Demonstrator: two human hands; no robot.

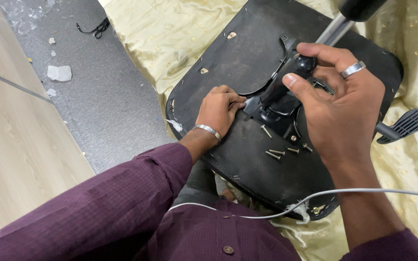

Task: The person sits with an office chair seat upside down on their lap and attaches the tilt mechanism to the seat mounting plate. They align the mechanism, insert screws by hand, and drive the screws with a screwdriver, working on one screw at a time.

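An upturned black chair seat (238, 53) lies on a yellow cloth. At its middle sits the black metal tilt mechanism (279, 104) with a chrome gas cylinder (334, 30) rising to the upper right. My left hand (221, 108), a metal bangle on the wrist, is curled with its fingertips pressed against the mechanism's left edge. My right hand (337, 96), wearing a silver ring, grips a black knob (305, 64) on top of the mechanism between thumb and fingers. Several loose silver screws (277, 152) lie on the seat just below the mechanism.
A black paddle lever (407, 124) sticks out to the right. A white cable (344, 193) crosses my right forearm. The yellow cloth (160, 29) covers the floor; grey carpet (97, 96) with paper scraps and a wooden panel (10, 145) lie to the left.
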